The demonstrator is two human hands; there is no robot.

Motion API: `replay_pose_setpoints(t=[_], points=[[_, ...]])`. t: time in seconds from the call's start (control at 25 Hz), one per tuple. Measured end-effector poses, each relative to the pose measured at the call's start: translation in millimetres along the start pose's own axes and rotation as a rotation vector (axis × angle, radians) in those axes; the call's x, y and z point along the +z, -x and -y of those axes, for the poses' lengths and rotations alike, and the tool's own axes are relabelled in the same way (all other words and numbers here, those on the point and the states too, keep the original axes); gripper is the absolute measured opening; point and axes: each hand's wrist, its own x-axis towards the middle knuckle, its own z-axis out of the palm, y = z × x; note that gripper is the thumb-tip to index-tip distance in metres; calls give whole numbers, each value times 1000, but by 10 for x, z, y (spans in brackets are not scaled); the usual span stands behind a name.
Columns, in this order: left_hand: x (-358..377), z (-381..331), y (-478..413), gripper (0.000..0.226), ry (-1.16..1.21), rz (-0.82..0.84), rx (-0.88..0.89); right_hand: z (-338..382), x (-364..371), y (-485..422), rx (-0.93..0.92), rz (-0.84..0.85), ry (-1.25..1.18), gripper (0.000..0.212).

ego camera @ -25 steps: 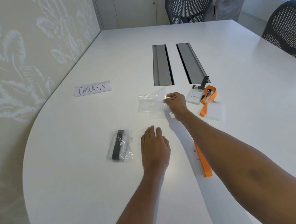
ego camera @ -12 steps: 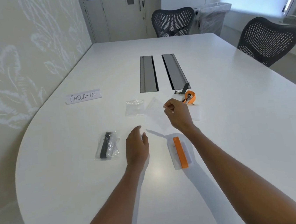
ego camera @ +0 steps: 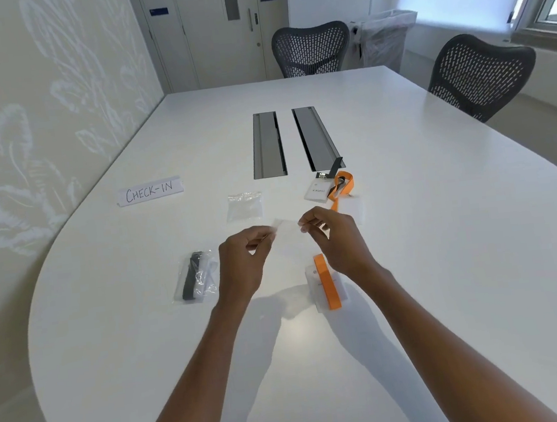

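Clear sleeve held above surface, spanning gap between both grips. Left grip pinches its left edge, right grip pinches its right edge (fingers curled). Orange strap packet lies near right grip.

Left grip and right grip are both pinching a clear plastic sleeve by its upper corners, holding it raised above the table. An orange strap in a clear packet is lying just under the right grip, and a bagged black strap is lying beside the left. Farther off, three items are resting on the table: a crumpled clear bag, a name badge touching an orange lanyard, and a "CHECK-IN" label.
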Motion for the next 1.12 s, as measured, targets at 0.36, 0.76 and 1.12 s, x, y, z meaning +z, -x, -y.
replay_pose_setpoints(t=[0.36,0.76,1.12], points=[[72,-161,274,24,251,3,-206,30,-12,327,88,-353,163,24],[206,-321,466,4,422,15,-353,329,57,538,247,41,-433,19],[95,-401,442,8,532,189,-431,294,-56,606,283,191,-573,31]])
